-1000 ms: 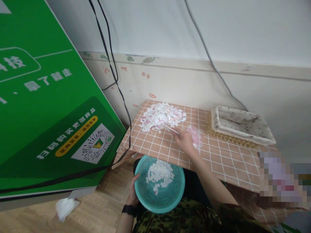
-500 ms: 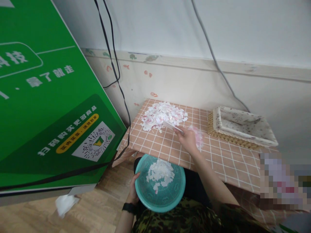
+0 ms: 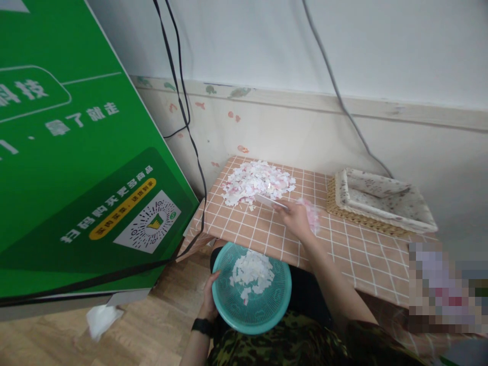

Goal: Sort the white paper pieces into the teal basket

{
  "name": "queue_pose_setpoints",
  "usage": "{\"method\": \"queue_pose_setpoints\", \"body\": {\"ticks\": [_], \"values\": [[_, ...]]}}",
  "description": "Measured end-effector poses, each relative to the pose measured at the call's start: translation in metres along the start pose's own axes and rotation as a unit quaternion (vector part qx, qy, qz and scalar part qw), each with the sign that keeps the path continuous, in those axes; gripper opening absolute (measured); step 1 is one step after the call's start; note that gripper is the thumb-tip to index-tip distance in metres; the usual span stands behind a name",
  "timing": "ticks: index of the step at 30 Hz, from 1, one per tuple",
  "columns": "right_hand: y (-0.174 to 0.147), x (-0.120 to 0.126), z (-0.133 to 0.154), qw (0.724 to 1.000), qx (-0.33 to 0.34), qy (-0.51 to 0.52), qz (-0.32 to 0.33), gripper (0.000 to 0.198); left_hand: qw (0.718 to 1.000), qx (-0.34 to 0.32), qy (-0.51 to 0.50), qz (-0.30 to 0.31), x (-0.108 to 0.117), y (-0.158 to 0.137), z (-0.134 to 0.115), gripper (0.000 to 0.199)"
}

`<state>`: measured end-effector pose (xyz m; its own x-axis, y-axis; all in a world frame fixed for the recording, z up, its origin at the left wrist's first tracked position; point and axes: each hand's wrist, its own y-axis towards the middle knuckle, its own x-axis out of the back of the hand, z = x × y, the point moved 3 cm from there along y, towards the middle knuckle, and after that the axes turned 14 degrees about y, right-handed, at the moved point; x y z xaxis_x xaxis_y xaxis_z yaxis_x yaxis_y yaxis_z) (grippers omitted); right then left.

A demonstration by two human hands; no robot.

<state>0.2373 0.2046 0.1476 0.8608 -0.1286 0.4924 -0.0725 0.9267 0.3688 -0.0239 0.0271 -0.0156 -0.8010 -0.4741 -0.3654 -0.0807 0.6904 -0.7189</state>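
Note:
My left hand (image 3: 209, 294) is closed on the left rim of a teal plastic colander (image 3: 251, 317) below the table's front edge. White paper scraps (image 3: 253, 272) lie in a heap inside it. Over the table, my right hand (image 3: 295, 217) grips a flat, white, card-like piece (image 3: 266, 201); its exact kind is unclear. The far end of this piece is at the near edge of a large pile of torn white and pinkish paper scraps (image 3: 251, 180). Just beyond my right hand lies a smaller pink patch of scraps (image 3: 311, 213), partly hidden by the hand.
A checked cloth covers the table (image 3: 354, 251). At its back right stands a wicker basket (image 3: 333, 195) with a fabric lining. A green printed panel (image 3: 95, 152) rises on the left, with black cables (image 3: 198, 157) hanging beside it. A white bag-like item (image 3: 102, 320) lies on the floor.
The white card-like piece has dipped very slightly towards the table's front edge. The left hand and colander look the same; the whole view has shifted a little.

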Motion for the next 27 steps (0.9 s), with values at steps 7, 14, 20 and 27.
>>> {"method": "queue_pose_setpoints", "body": {"ticks": [7, 14, 20, 27], "values": [[0.0, 0.0, 0.005, 0.999, -0.012, 0.03, -0.007, 0.028, 0.999, 0.008, 0.01, 0.034, 0.002, 0.003, 0.004, 0.024], [0.004, -0.005, 0.007, 1.0, -0.013, 0.012, 0.013, 0.028, 1.0, 0.006, 0.013, 0.021, 0.002, 0.001, 0.003, 0.024], [0.009, -0.005, 0.009, 1.0, -0.011, 0.013, 0.0, 0.027, 0.999, 0.016, 0.013, 0.027, -0.002, -0.002, 0.001, 0.023], [0.011, -0.005, 0.007, 1.0, -0.005, -0.013, -0.018, 0.031, 1.0, 0.003, 0.018, 0.019, 0.001, 0.0, 0.001, 0.021]]}}
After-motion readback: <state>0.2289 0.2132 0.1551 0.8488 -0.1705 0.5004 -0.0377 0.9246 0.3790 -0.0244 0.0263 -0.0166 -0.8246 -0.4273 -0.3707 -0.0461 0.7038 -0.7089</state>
